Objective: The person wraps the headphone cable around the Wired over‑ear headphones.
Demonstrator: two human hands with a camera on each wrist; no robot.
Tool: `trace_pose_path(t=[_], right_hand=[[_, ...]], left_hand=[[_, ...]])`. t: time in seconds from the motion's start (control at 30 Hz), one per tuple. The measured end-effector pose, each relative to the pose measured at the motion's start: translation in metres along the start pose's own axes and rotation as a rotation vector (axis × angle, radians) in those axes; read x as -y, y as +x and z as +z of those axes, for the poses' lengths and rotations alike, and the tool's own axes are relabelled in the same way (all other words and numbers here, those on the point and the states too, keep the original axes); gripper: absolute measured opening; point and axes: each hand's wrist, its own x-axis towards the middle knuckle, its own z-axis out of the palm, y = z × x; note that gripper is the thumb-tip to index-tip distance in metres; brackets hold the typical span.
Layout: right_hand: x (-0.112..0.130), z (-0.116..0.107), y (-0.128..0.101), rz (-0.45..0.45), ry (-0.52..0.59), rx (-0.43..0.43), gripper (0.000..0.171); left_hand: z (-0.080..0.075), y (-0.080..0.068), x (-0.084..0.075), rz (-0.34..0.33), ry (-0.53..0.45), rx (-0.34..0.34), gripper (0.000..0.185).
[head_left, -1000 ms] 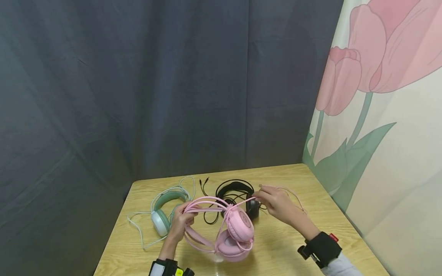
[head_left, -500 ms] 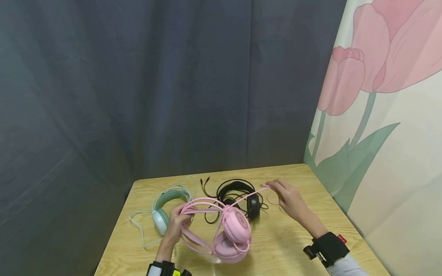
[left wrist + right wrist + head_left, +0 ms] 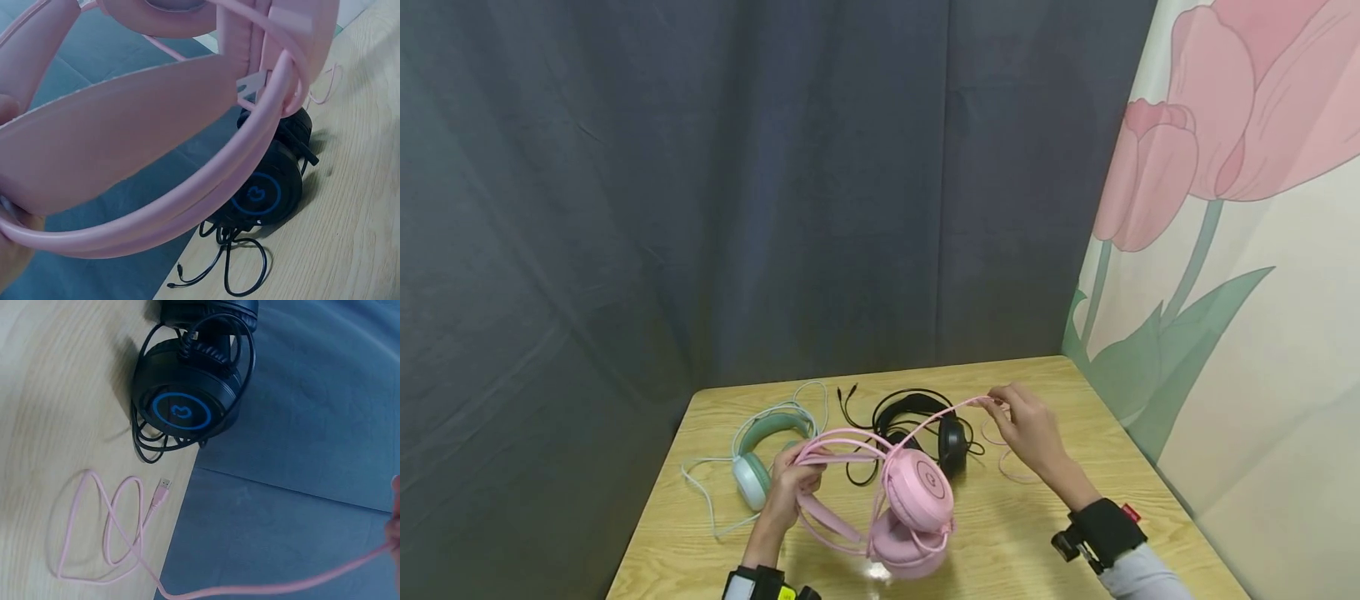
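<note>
Pink headphones [image 3: 919, 490] are held up above the wooden table in the head view, ear cups toward the right. My left hand [image 3: 794, 485] grips them by the headband, whose padded strap [image 3: 125, 128] and thin outer bars fill the left wrist view. A pink cable [image 3: 943, 411] is wound about the ear cups and stretches from them to my right hand [image 3: 1028, 427], which pinches it between thumb and fingertips. Beyond the fingers the cable's free part hangs to the table in loose loops. Its USB plug [image 3: 161, 492] lies there near the table edge in the right wrist view.
Green-and-white headphones [image 3: 751, 479] with a pale cord lie at the left of the table [image 3: 1015, 533]. Black headphones [image 3: 952, 446] with a tangled black cord lie behind the pink pair. A dark curtain [image 3: 820, 208] hangs along the back.
My right hand has moved right and slightly up, drawing a longer stretch of pink cable away from the ear cups. My left hand still grips the headband in nearly the same place.
</note>
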Motion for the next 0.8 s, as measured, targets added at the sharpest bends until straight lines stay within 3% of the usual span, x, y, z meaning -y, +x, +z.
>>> trace_pose_path(t=[0.07,0.17,0.27,0.4,0.53,0.67,0.8], right_hand=[[0.0,0.002,-0.001,0.002,0.026,0.015,0.008],[-0.001,0.006,-0.003,0.021,0.05,0.025,0.027],[0.0,0.008,-0.004,0.006,0.063,0.008,0.026],[0.001,0.011,-0.004,-0.081,0.072,-0.043,0.01],[0.004,0.012,-0.002,-0.166,0.048,-0.068,0.026],[0.006,0.013,-0.004,-0.224,-0.011,0.009,0.024],[0.009,0.015,-0.01,-0.242,-0.076,0.148,0.054]], left_hand=[[0.0,0.001,0.0,0.0,-0.04,0.006,0.027],[-0.001,0.003,0.001,0.005,-0.093,0.018,0.037],[-0.002,0.003,0.002,0.009,-0.148,0.024,0.043],[-0.003,0.003,0.002,0.003,-0.211,0.019,0.045],[-0.002,0.005,0.001,0.002,-0.258,0.012,0.043],[-0.001,0.006,0.001,0.021,-0.307,0.025,0.041],[0.001,0.007,0.0,0.022,-0.342,0.042,0.042]])
